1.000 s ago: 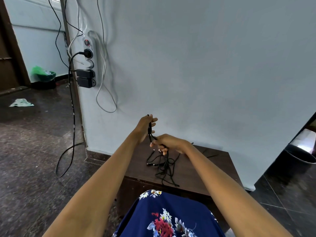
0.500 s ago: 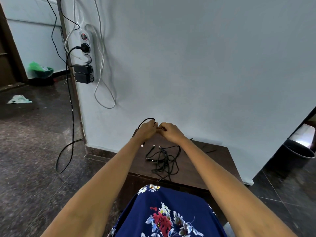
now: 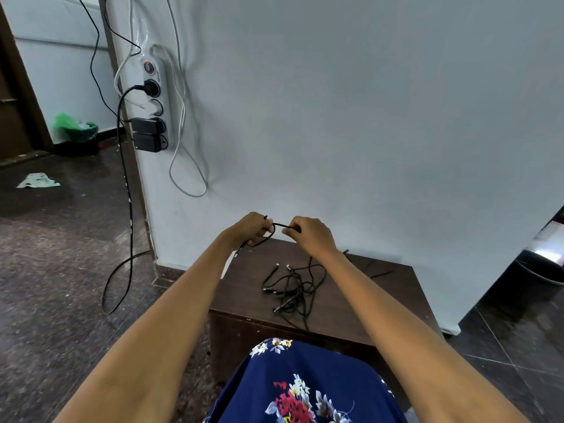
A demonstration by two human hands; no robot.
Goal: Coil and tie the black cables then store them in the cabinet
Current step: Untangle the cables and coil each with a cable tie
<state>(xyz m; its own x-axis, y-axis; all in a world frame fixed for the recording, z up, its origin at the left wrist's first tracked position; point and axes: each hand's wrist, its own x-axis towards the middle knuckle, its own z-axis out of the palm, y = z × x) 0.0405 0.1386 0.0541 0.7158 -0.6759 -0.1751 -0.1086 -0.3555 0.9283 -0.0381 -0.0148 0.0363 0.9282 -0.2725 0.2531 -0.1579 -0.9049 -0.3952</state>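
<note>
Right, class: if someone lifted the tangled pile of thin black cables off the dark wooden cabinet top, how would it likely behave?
The tangled pile of thin black cables looks floppy: its strands lie in loose curves. Probably light, being so thin. Lifted by one strand, others may drag along, since they cross each other on the dark wooden cabinet top.

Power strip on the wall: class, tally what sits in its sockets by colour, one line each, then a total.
Black round plug: 1
Black box adapters: 2
White plug: 1
Total: 4
</note>
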